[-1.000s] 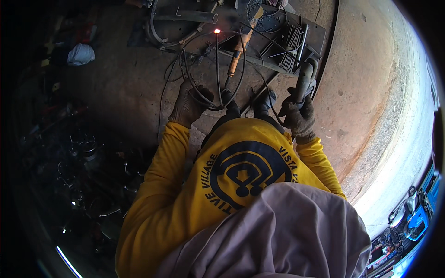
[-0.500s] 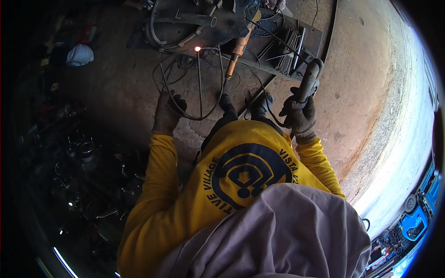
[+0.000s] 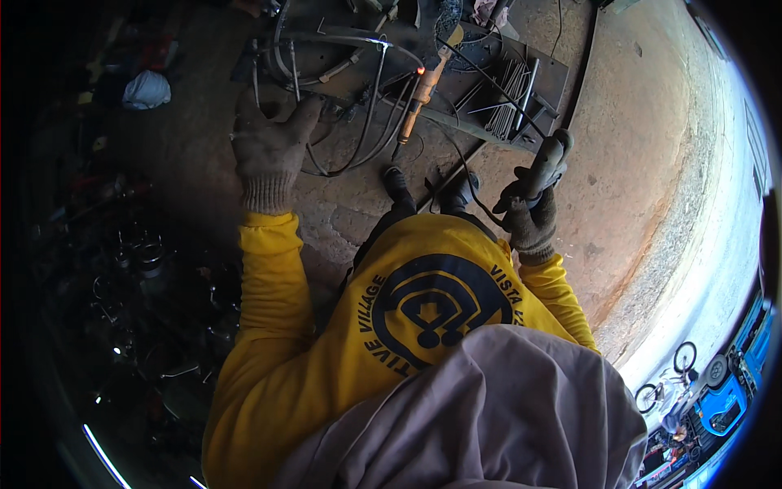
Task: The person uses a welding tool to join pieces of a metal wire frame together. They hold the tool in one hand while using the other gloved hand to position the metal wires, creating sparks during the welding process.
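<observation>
My left hand, in a grey-brown knit glove, is raised at the near left edge of a bent metal rod frame. Its thumb stands apart from the fingers, and one rod end of the frame meets the fingers; any contact is hard to judge. A small orange-hot spot glows on the frame at its right. Gloved as well, my right hand is wrapped round a grey welding electrode holder, pointing up and away. A thin dark rod runs from its tip toward the upper left.
An orange angle grinder lies beside the frame. Thin rods are piled on a dark metal plate. A cable loops near my feet. Dark clutter fills the left; blue vehicles stand far right.
The rod frame has turned and shifted away and to the right, its glowing spot moving right. My left hand has moved forward and left and opened. The electrode holder has dipped slightly.
</observation>
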